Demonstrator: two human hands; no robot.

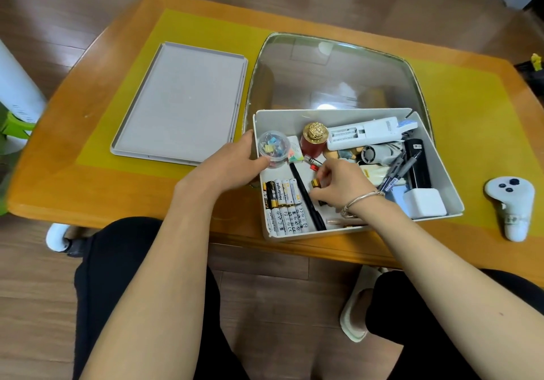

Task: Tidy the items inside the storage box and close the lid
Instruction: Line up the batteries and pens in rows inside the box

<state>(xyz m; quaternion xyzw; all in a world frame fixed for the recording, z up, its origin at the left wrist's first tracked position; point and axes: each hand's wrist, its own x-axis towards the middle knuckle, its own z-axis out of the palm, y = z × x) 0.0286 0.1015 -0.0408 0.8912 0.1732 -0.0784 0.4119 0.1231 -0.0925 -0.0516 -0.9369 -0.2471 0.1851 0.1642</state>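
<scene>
I see a bright room with soft shadows. Lamps shine back off the glass (pixel 332 76). The edges bend, and the corners look blurry.

Both bare forearms reach forward, left hand (pixel 235 163) with fingers spread and curved, right hand (pixel 338 184) pinching.
</scene>
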